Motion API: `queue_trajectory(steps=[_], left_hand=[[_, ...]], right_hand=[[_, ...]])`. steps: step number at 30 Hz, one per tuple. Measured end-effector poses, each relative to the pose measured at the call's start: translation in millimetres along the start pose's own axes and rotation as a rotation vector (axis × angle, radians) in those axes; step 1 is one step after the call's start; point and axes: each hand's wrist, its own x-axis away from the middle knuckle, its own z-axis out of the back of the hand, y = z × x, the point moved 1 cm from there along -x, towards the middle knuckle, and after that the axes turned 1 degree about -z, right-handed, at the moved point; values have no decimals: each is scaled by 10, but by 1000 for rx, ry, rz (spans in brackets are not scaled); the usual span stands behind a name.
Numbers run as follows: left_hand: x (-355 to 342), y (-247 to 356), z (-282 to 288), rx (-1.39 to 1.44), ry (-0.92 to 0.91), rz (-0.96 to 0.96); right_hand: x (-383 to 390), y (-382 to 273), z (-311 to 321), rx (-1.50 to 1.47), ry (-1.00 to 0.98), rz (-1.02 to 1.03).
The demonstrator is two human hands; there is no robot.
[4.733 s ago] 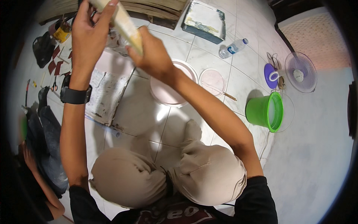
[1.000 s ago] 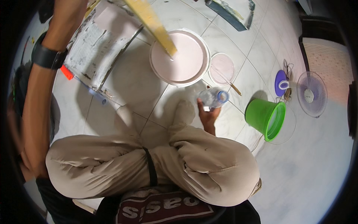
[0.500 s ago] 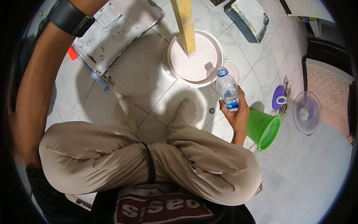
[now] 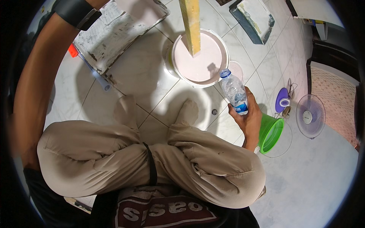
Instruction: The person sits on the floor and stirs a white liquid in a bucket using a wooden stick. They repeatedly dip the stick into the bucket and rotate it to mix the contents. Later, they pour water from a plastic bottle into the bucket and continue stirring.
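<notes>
My right hand (image 4: 251, 121) is closed around the lower part of a clear plastic bottle (image 4: 232, 89) with a blue cap and blue label. The bottle leans, its capped end toward a white bucket (image 4: 200, 86) of pale pink paint and close to its rim. A yellowish wooden stick (image 4: 190, 26) stands slanted in the paint, its upper end cut off by the top edge. My left forearm (image 4: 45, 72), with a black wristband, reaches up the left side and leaves the picture at the top, so the left hand is out of sight.
A paint-smeared tray (image 4: 110, 38) lies at upper left beside a red-and-grey roller handle (image 4: 95, 74). A smaller dark tray (image 4: 235, 17) sits at upper right. Behind the bucket's right side is a round pink-smeared lid (image 4: 236, 69). A green pail (image 4: 270, 135) and a fan (image 4: 310, 116) are at right.
My right hand has shifted slightly to the right with the bottle, which now leans more to the left. The left forearm has moved a little; the wooden stick has shifted slightly right in the picture.
</notes>
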Motion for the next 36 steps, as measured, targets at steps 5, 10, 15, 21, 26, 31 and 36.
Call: queue_trajectory(steps=[5, 10, 15, 21, 26, 31, 36], left_hand=[[-30, -41, 54, 49, -46, -34], [-22, -54, 59, 54, -48, -43], [4, -10, 44, 40, -30, -33], [34, 47, 35, 21, -31, -53], [16, 32, 50, 11, -30, -39], [-46, 33, 48, -37, 7, 48], [-24, -3, 57, -6, -24, -34]], right_hand=[[-25, -74, 54, 11, 1, 20], [-47, -127, 97, 34, -39, 11], [-66, -184, 148, 31, -46, 8], [-89, -217, 182, 51, -43, 25], [-118, -253, 221, 78, -36, 47], [-133, -264, 239, 89, -49, 43], [-142, -287, 263, 103, -42, 38]])
